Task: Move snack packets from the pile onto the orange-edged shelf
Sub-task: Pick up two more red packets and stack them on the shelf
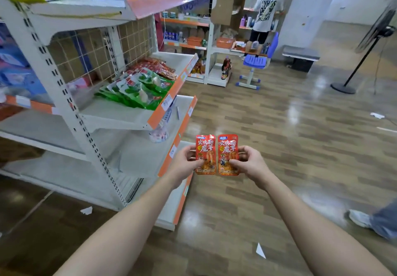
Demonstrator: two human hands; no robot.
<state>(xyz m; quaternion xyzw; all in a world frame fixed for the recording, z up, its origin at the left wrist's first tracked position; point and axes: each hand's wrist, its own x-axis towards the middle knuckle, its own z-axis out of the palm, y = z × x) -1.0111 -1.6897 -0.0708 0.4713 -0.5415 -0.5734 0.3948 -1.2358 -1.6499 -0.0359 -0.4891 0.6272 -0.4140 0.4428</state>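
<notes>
Left hand (189, 160) and right hand (247, 162) each pinch an upright packet (205, 154); shelf (179, 80) lies at ten o'clock, seemingly nearer the left.

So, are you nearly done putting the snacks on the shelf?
Partly. Green packets and red packets already lie on the orange-edged shelf. The left hand pinches the left packet, the right hand the right packet, side by side, not yet on it. Those two need placing; the pile is out of view, so the rest is unknown.
</notes>
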